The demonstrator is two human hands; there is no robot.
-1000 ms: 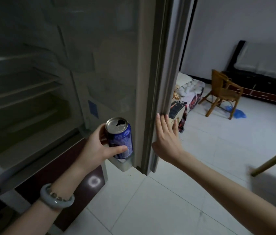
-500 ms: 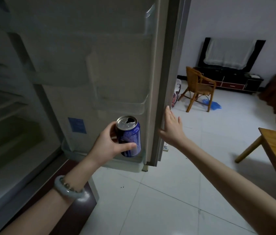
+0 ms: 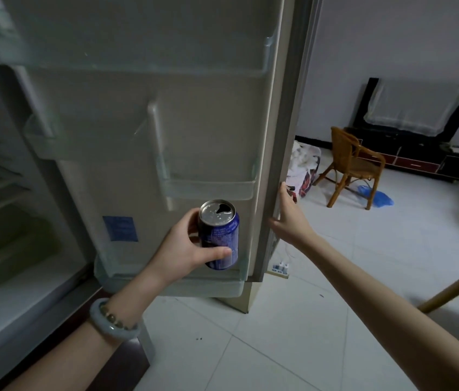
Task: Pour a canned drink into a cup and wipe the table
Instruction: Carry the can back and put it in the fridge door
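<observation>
my left hand (image 3: 183, 249) grips the opened blue can (image 3: 219, 235) upright; my right hand (image 3: 287, 218), fingers spread, presses the fridge door (image 3: 282, 153) edge beside it.

The scene is dim and bluish-grey, with no lamp in view. The open pale fridge door (image 3: 143, 114) sits in soft shade, and the cabinet interior left of it is darker and murky. Right of the door, the white tiled floor (image 3: 363, 263) is brightest. Wide-angle distortion bows the door's edges. Focus is soft throughout, without glare.
</observation>
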